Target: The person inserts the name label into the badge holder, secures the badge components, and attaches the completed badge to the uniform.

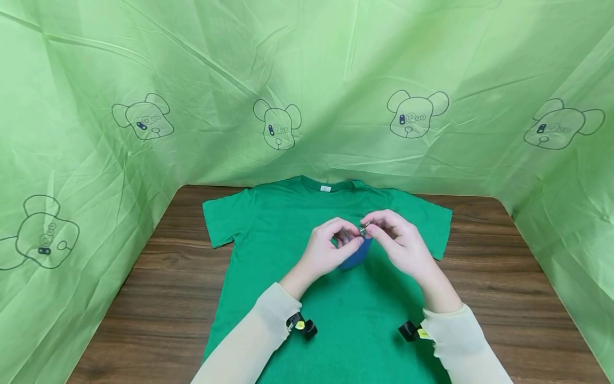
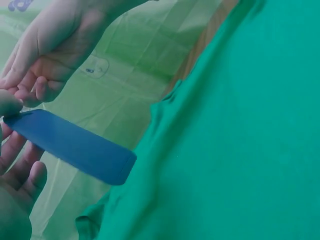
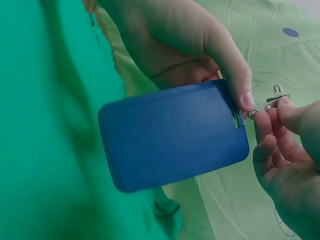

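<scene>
A blue badge holder hangs over the shirt, pinched by my left hand near its slotted end. In the right wrist view my left thumb lies beside the slot, where a clear strap with a round metal snap sticks out. My right hand pinches a small metal clip between thumb and forefinger, close to that snap. From the left wrist side the holder appears tilted, its far end pointing toward the green T-shirt. Below both hands the T-shirt lies spread out, collar at the far side.
Dark wooden table shows on both sides of the shirt. Light green cloth walls printed with bear heads stand at the back, left and right. A white label sits inside the collar.
</scene>
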### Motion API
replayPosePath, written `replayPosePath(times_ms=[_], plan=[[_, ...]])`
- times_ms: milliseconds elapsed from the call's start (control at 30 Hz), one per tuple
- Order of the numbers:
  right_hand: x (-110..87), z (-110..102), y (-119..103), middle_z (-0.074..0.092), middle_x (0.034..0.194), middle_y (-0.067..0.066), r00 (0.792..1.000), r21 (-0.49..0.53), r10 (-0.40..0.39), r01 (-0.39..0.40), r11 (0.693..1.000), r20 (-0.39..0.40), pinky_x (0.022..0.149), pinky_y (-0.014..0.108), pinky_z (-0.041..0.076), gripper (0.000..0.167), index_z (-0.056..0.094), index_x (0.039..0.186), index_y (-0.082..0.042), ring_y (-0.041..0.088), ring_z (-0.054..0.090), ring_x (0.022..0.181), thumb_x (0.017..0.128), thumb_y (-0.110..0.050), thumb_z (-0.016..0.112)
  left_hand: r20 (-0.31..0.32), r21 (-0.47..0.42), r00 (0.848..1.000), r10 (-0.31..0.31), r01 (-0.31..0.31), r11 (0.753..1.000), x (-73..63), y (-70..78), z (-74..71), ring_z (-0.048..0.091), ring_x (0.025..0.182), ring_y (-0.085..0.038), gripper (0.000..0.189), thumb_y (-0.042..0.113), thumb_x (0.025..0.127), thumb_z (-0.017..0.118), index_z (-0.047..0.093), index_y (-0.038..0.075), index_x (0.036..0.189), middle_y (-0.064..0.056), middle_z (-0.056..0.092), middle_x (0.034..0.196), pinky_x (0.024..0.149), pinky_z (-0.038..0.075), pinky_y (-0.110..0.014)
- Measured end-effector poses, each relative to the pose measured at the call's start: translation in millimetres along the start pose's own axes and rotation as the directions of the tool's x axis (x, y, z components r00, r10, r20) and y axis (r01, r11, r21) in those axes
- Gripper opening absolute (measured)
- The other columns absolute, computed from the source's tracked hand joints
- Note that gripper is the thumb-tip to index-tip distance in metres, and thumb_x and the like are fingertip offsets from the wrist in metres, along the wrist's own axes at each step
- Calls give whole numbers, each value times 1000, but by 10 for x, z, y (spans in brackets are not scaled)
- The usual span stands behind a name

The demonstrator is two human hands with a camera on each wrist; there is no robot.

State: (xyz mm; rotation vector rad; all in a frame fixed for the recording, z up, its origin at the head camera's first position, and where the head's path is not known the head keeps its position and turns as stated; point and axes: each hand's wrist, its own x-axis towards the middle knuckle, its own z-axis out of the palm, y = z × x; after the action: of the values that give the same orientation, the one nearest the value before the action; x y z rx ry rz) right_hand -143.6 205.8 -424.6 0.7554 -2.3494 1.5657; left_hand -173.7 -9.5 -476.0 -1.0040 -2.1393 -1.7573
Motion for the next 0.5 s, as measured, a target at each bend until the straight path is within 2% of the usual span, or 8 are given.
replayPosePath(times_ms=[167, 267, 367, 500], plan=[[1, 1, 0, 69, 109, 6, 998, 9, -52, 52, 999, 24, 78, 21, 56, 26, 73, 123, -6, 14, 65, 91, 107, 10, 60, 29, -23, 999, -19, 20, 1000, 1, -3, -11, 65, 83, -12, 8, 11, 105, 74, 76, 7, 112, -5, 73, 105, 74, 59, -28], [1, 0, -3, 69, 109, 5, 998, 9, -58, 58, 998, 32, 77, 21, 55, 27, 72, 123, -7, 13, 64, 89, 107, 10, 59, 50, -37, 998, -34, 36, 999, 3, -1, -23, 66, 84, -19, 15, 10, 109, 67, 75, 4, 120, -9, 73, 109, 76, 60, -34], [0, -4, 0, 69, 108, 5, 998, 12, -52, 52, 999, 43, 76, 22, 55, 26, 71, 123, -7, 13, 63, 88, 108, 10, 58, 79, -50, 996, -44, 48, 998, 2, -6, -34, 66, 86, -23, 21, 9, 111, 64, 75, 1, 126, -11, 73, 114, 77, 59, -34], [0, -9, 5, 69, 106, 5, 998, 16, -43, 42, 999, 55, 76, 23, 55, 24, 70, 123, -7, 13, 63, 86, 109, 8, 57, 100, -75, 995, -22, 29, 997, 1, -23, -40, 65, 89, -19, 22, 5, 109, 65, 76, 0, 127, -13, 72, 117, 79, 58, -29]])
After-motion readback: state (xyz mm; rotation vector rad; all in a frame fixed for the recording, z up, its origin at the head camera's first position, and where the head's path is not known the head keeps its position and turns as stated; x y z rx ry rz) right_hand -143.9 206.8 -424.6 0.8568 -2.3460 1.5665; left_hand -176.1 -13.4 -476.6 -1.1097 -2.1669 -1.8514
